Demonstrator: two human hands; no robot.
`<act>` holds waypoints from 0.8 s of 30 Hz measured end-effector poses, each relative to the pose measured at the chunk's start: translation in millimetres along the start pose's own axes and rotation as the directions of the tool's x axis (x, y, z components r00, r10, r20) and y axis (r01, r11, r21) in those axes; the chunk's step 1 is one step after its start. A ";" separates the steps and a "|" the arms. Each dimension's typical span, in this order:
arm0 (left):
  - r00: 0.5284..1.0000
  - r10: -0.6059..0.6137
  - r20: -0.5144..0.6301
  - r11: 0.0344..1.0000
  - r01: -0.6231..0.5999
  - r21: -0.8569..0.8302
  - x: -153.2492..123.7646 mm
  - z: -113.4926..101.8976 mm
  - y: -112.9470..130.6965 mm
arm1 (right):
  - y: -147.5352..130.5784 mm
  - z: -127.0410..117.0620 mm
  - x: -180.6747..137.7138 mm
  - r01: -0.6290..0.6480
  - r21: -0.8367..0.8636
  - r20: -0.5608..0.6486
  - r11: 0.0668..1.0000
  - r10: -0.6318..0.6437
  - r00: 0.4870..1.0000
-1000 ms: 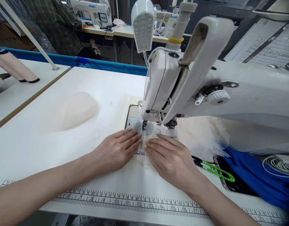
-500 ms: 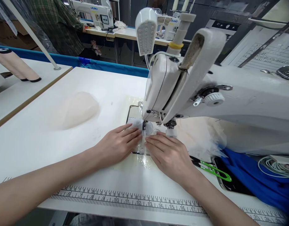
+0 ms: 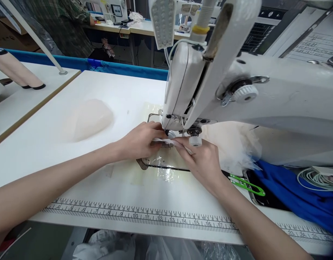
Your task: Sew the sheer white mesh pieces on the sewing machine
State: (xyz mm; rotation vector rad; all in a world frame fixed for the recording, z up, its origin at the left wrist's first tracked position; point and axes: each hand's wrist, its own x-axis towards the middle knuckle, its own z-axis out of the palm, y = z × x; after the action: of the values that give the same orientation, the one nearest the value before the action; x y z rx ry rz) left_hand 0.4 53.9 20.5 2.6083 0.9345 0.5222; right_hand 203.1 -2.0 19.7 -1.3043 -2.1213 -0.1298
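Note:
Right under the head of a white sewing machine [image 3: 179, 86], a thin strip of pale, sheer fabric [image 3: 168, 140] stretches between my two hands. My left hand [image 3: 140, 141] pinches its left end, thumb below and fingers above, close to the needle area. Pinching the right end, my right hand [image 3: 205, 159] is just below the white knob on the machine. The fabric looks folded and lifted a little off the needle plate. Fingertips partly hide its ends. Left of the machine, a sheer beige fabric piece [image 3: 93, 119] lies on the white table [image 3: 82, 173].
Crumpled sheer fabric [image 3: 231, 148] lies under the machine arm. Green-handled snips [image 3: 247, 185], a dark phone [image 3: 269, 198], blue cloth [image 3: 299, 202] and a coiled cable [image 3: 318, 179] are at right. A printed ruler [image 3: 144, 215] follows the front edge. A person in plaid [image 3: 63, 32] stands behind.
Both hands lay flat on the fabric at the needle plate; now they pinch it and hold it up as a strip. My left hand has turned and moved slightly up. The view has tilted down.

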 end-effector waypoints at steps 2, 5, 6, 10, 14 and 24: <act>0.997 -0.002 -0.076 0.997 0.008 0.072 -1.2 4.5 1.1 | -0.7 -0.2 -0.5 0.003 -0.007 -0.007 1.000 -0.003 1.000; 0.988 0.058 -0.140 0.984 -0.033 0.175 -9.8 7.0 7.1 | -2.5 -2.7 -3.3 0.077 0.022 0.007 0.997 -0.077 0.997; 0.986 0.097 -0.139 0.975 -0.066 0.212 -14.3 6.8 9.7 | -3.3 -3.9 -5.0 0.125 0.041 0.026 0.991 -0.126 0.992; 0.952 0.279 -0.126 0.885 -0.204 0.419 -36.0 7.5 18.6 | -6.3 -7.0 -13.5 0.323 0.056 0.098 0.945 -0.327 0.940; 0.935 0.337 -0.113 0.834 -0.241 0.496 -50.6 14.3 20.7 | -7.8 -7.2 -17.6 0.364 0.011 0.125 0.931 -0.362 0.924; 0.935 0.327 -0.138 0.856 -0.230 0.463 -51.5 15.8 18.1 | -6.9 -5.4 -17.1 0.347 0.011 0.132 0.938 -0.345 0.929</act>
State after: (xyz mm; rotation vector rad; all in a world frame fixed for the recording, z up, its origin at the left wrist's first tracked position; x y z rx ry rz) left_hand -20.0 4.0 2.2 3.1839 0.8101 0.7522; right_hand 205.1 -20.7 16.0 -0.9544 -2.4540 -0.2093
